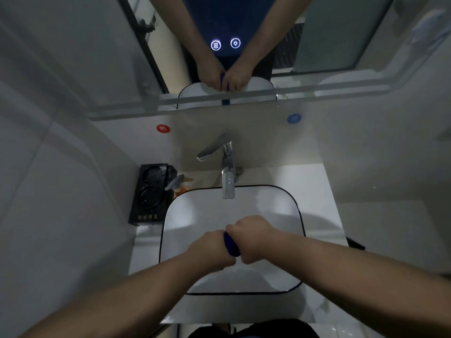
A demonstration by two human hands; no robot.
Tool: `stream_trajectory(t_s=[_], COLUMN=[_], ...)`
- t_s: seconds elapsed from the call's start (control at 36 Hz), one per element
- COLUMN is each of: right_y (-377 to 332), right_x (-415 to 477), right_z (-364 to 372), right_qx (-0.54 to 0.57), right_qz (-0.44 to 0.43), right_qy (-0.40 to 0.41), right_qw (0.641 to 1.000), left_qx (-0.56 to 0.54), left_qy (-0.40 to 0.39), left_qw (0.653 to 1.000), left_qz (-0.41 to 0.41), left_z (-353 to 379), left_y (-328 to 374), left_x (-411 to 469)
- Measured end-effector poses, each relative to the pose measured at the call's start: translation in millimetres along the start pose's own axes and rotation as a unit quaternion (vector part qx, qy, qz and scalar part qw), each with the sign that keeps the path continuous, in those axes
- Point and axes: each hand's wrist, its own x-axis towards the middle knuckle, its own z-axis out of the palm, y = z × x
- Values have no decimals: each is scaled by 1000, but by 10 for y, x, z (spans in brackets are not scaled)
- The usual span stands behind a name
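In the head view, the left hand [214, 250] and the right hand [251, 236] meet fist to fist over the basin [207, 211]. Each is curled round one end of a blue thing [231, 245], and only a short dark-blue stretch shows between the knuckles. It may be a rolled cloth, but I cannot tell for sure. Gripping both ends like this, over the bowl and not over the tabletop [314, 189], looks like wringing or twisting, so that any drips fall into the basin. The mirror [244, 57] above shows the same two fists closed on the blue thing from the far side.

The hands hang near the middle of the bowl, a little toward its front, and well apart from the tap [228, 172]. The spout reaches over the back rim, and the lever points left. No water can be made out running.

There is open room on all sides inside the dark-edged rim. To the left, a black tray [151, 193] sits against the wall with a pump bottle [180, 185] just beside it, touching or nearly touching the basin's corner. An elbow swinging that way could knock the bottle. The right stretch of tabletop is the freer side, and the front edge lies close to the person's body.
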Motion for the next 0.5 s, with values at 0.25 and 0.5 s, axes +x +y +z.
stream_trajectory(t_s=[0.25, 0.5], right_y=[-3, 162], right_x=[164, 219], right_z=[70, 117], right_qx=[28, 347], right_qz=[95, 162], right_qy=[-2, -34], right_qw=[995, 923], left_qx=[76, 262], left_qy=[142, 289], left_qw=[986, 914], left_qz=[-53, 113], left_z=[88, -373], left_y=[73, 23], left_x=[208, 193])
